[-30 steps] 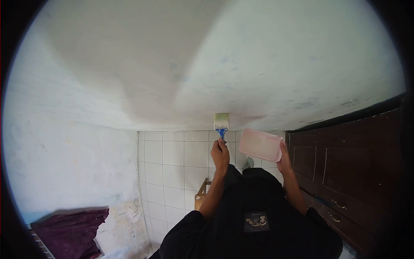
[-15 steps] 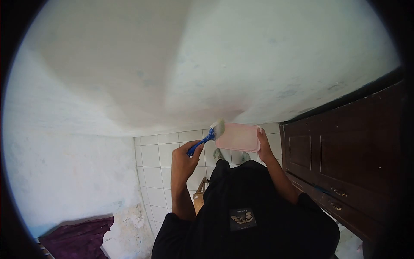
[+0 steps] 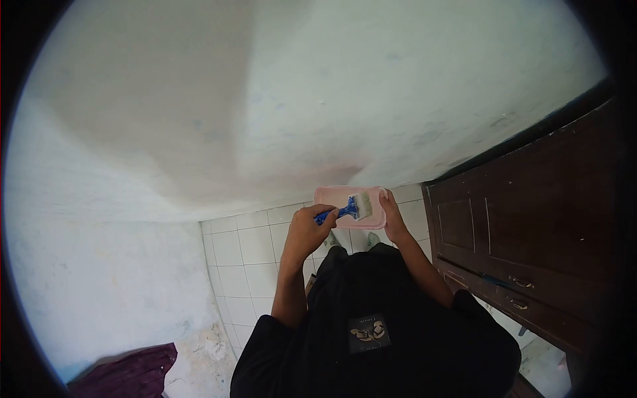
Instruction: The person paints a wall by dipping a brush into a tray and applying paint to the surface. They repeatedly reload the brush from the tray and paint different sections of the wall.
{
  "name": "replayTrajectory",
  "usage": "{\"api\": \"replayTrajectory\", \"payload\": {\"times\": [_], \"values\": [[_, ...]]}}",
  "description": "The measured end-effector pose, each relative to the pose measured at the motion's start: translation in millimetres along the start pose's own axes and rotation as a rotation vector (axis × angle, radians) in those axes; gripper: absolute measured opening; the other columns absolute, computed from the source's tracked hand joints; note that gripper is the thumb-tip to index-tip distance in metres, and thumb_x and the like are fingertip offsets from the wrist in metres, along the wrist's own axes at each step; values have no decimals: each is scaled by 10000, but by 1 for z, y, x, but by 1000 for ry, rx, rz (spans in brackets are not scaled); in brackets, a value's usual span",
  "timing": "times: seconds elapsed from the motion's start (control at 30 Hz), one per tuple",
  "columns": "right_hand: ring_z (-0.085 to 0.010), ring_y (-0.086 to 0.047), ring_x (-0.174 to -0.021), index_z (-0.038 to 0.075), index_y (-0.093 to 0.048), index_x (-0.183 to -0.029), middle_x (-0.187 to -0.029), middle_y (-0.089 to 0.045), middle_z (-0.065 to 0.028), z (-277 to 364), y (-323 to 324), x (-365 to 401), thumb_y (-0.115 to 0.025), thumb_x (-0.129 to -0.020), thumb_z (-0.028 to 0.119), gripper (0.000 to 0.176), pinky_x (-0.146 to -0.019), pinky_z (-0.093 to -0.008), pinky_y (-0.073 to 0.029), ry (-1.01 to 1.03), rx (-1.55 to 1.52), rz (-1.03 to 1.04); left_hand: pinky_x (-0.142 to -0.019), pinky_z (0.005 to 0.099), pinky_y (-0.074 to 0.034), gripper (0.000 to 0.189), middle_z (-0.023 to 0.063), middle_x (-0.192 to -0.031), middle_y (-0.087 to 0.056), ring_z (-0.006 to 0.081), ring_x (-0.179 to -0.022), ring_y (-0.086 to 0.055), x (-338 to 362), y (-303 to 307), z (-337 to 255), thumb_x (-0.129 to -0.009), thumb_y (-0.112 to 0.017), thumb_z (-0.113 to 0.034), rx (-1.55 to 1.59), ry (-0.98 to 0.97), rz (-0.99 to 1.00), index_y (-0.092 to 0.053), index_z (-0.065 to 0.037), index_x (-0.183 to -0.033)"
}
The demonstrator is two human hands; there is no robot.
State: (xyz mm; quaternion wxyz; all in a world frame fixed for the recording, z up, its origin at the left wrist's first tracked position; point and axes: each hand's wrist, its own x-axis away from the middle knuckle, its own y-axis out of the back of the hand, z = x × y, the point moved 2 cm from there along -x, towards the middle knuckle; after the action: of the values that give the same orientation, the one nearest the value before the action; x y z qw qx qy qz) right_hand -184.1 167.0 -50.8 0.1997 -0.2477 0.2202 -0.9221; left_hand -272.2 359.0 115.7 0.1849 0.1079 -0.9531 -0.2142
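My left hand (image 3: 308, 230) is closed round the blue handle of a paintbrush (image 3: 348, 209). Its pale, paint-coated bristles point right and lie over the inside of a shallow pink tray (image 3: 326, 195). Whitish paint covers the tray's bottom. At the tray's right end, my right hand (image 3: 393, 215) grips the rim, thumb on the upper side and the other fingers mostly hidden beneath. The tray hangs in front of my body, close to the wall (image 3: 312, 113), which has greyish and whitish patches.
A dark brown wooden cabinet (image 3: 524, 225) with metal handles stands on the right. White floor tiles (image 3: 252, 245) lie below, with my feet under the tray. A purple cloth (image 3: 129, 371) hangs at the lower left, by a side wall (image 3: 113, 278) with flaking paint.
The brush has moved from the tray's left edge to over its inside, turning so its bristles point right. The tray has shifted slightly left in view.
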Motion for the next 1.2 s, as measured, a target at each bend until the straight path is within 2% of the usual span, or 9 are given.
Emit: {"api": "replayTrajectory", "payload": {"times": [0.07,0.17,0.23,0.43,0.53,0.73,1.07,1.13,1.2], "values": [[-158,-499,-1117,49,-447,-1275,-1178,-527,-70,1,-2,2,-463,-994,323,392,-973,-313,-396,-10,4,2,-593,285,-484,300,111,-728,-679,129,-591,-592,-6,-6,7,-879,-628,-244,-42,-24,-8,-692,35,-972],[-157,-502,-1114,55,-446,-1282,-1173,-531,-71,4,-14,4,-464,-993,326,396,-966,-313,-402,-30,-26,10,-644,321,-501,279,139,-748,-685,198,-633,-633,-16,-12,14,-864,-633,-230,-108,-105,-50,-695,30,-947],[-156,-501,-1116,58,-447,-1284,-1175,-531,-72,1,-17,3,-468,-991,333,403,-968,-315,-402,-25,0,17,-711,392,-519,252,168,-812,-693,338,-765,-669,-22,-15,13,-835,-635,-249,-129,-124,-17,-716,-24,-914],[-158,-499,-1123,54,-446,-1287,-1193,-526,-74,0,-7,0,-482,-985,352,426,-978,-320,-396,-32,12,16,-698,416,-522,232,173,-775,-686,357,-733,-664,-26,-32,21,-821,-627,-237,-274,-68,-23,-715,-29,-876],[-162,-498,-1126,48,-447,-1286,-1194,-526,-76,-3,2,1,-488,-981,364,441,-983,-322,-391,-25,6,-3,-708,379,-516,236,188,-789,-686,326,-724,-669,-20,-30,12,-826,-625,-204,-305,-64,-31,-699,14,-880],[-163,-497,-1124,45,-448,-1281,-1180,-526,-75,1,7,8,-492,-977,383,457,-985,-321,-387,-18,-11,16,-686,381,-512,232,190,-765,-679,319,-703,-667,-14,-24,5,-824,-617,-199,-213,-89,-133,-698,11,-878],[-162,-495,-1129,50,-443,-1294,-1190,-525,-73,-2,4,2,-491,-980,368,450,-984,-316,-388,-12,9,19,-689,376,-510,246,199,-765,-676,322,-702,-667,-17,-27,13,-831,-613,-199,-218,-78,-35,-694,29,-875],[-166,-497,-1132,49,-442,-1294,-1192,-525,-75,1,7,3,-492,-979,365,449,-985,-321,-391,-20,-9,16,-654,355,-501,263,184,-736,-674,264,-652,-652,-11,-29,13,-845,-607,-206,-219,-133,-75,-691,35,-908],[-170,-499,-1135,48,-441,-1294,-1195,-525,-77,0,10,4,-493,-978,362,448,-986,-326,-394,-32,-27,22,-628,334,-488,283,154,-728,-672,220,-622,-622,-4,-26,14,-865,-599,-221,-128,-75,-75,-689,38,-936]]}}
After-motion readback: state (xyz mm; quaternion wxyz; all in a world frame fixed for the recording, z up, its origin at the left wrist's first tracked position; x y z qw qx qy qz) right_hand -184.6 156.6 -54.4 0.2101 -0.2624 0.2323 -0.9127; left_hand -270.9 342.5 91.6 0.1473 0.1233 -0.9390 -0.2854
